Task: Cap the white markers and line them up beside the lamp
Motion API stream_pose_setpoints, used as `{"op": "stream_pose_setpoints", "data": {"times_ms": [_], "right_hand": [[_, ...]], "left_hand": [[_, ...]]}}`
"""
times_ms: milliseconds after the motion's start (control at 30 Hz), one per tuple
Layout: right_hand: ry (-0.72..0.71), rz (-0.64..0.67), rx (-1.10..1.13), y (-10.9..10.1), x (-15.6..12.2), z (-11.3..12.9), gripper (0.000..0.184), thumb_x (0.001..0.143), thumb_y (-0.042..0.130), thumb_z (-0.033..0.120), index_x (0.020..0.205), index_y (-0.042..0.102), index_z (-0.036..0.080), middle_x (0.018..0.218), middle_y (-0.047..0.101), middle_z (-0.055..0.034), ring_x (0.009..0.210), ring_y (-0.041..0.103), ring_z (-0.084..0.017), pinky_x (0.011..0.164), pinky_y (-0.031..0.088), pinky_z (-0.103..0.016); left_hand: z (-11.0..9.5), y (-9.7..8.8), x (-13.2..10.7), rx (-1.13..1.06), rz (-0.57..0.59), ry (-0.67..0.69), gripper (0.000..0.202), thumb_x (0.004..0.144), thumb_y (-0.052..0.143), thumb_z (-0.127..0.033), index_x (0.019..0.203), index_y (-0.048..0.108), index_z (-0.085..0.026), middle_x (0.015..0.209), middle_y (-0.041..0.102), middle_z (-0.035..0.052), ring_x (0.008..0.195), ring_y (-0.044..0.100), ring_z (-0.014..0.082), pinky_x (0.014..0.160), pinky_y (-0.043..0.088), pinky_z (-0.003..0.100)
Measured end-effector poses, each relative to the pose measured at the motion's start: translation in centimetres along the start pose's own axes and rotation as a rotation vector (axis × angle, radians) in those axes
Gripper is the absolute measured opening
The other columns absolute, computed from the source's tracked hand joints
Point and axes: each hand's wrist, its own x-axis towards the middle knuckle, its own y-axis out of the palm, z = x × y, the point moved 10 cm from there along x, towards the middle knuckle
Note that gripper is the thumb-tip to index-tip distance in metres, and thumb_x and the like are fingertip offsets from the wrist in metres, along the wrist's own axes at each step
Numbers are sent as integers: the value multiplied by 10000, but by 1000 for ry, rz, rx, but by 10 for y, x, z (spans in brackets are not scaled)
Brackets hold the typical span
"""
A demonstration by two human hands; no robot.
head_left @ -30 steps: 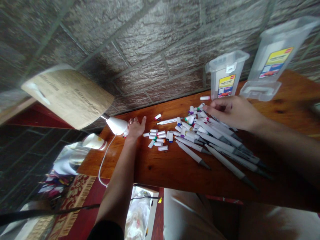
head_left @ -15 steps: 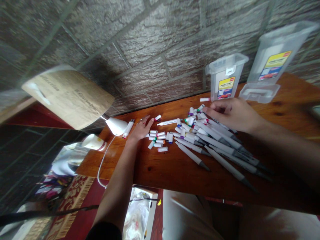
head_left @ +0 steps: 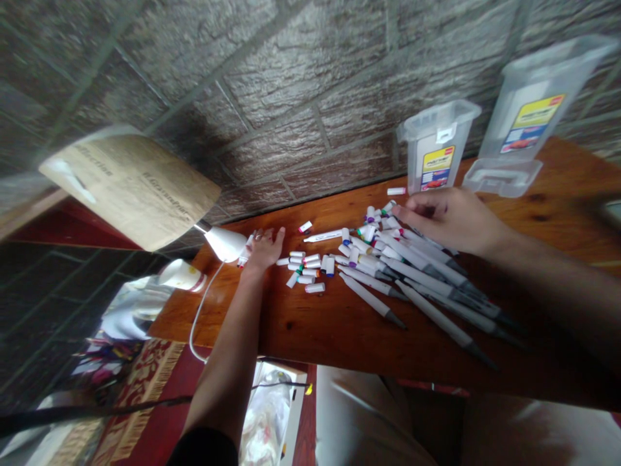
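Several white markers point(head_left: 422, 285) with grey tips lie fanned on the wooden table point(head_left: 330, 330), their coloured caps bunched at the far end. Loose caps point(head_left: 308, 264) are scattered left of them. My right hand point(head_left: 451, 220) rests on the pile, its fingers curled and pinched at the capped end of a marker point(head_left: 388, 208). My left hand point(head_left: 264, 248) reaches to the table's left end beside a white lamp head point(head_left: 226, 244). Its fingers lie stretched over a single marker point(head_left: 244, 259) and the thumb is spread apart.
Two clear plastic boxes point(head_left: 434, 149) point(head_left: 526, 123) with yellow labels stand against the stone wall, with a lid point(head_left: 502, 176) before the right one. One cap point(head_left: 396, 191) lies apart near them. A brown paper bag point(head_left: 130, 188) and a lamp cord point(head_left: 198, 317) hang left.
My left hand went from the loose caps back to the left, over the single marker by the lamp. My right hand stayed on the marker pile.
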Motion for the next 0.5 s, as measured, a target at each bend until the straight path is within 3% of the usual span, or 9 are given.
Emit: {"op": "stream_pose_setpoints", "data": {"times_ms": [133,300,500], "right_hand": [[2,-1,14,-1,0,1,490,904,531,573,625,577,173,583,565,-9,546,471,-116,553,348,-266],[8,-5,18,-2,0,2,485,900,539,572,625,577,175,598,573,-12,554,476,-118,559,350,-267],[12,-9,4,-1,0,1,456,905,549,532,627,584,173,595,576,-14,555,483,-119,557,344,-264]], "left_hand": [[0,3,-3,-2,46,-50,606,958,307,-601,1350,568,-220,1521,453,141,1455,327,329,1176,221,578],[3,1,-2,-6,29,-71,602,954,306,-602,1304,602,-211,1505,464,172,1439,339,374,1148,224,637],[3,2,-3,-10,40,-74,615,953,297,-606,1323,589,-211,1513,455,166,1455,304,369,1156,201,640]]}}
